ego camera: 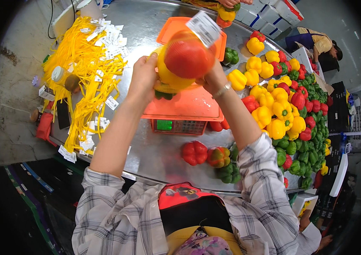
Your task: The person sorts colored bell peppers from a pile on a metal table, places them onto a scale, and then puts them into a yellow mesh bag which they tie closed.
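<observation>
Between my hands, above an orange digital scale, is a yellow mesh bag of bell peppers. A red pepper is uppermost, with yellow and green ones lower down, and a white printed label hangs at its upper right. My left hand holds the bag's left side, thumb up. My right hand grips its right side, its fingers partly hidden behind the peppers. The scale's green display faces me. Behind the bag lies an orange plastic tray. Nearer me sit a red pepper and a mottled one.
Yellow mesh bags with white labels pile at the left, around a jar and a phone. Many loose peppers cover the table's right side. A co-worker's hands are at the far edge; another person is at the upper right.
</observation>
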Motion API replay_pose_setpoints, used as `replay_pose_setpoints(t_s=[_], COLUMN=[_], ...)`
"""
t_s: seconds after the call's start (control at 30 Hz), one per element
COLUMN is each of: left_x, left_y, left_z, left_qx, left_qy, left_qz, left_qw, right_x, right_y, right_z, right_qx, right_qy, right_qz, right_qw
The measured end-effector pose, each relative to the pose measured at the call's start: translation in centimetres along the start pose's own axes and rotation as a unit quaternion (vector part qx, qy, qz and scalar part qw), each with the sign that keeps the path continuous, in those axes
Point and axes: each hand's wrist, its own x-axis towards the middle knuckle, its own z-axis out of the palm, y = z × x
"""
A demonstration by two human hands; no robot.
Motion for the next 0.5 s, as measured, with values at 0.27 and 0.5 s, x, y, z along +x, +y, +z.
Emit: replay_pose_setpoints(t_s=[0.27, 0.5], left_x=[3.8, 3.3], left_y=[-4.6, -6.5], left_z=[-4.3, -4.4], left_qx=[0.033, 0.000], left_qy=[-0.027, 0.006], left_qz=[-0.027, -0.012], left_qw=[0.999, 1.000], right_x=[2.4, 1.2], right_y=[3.2, 5.2], right_z=[-0.1, -0.7], right_qx=[0.002, 0.035], right_qy=[-0.026, -0.022], right_qz=[0.119, 0.068], right_qw=[0.993, 0.997])
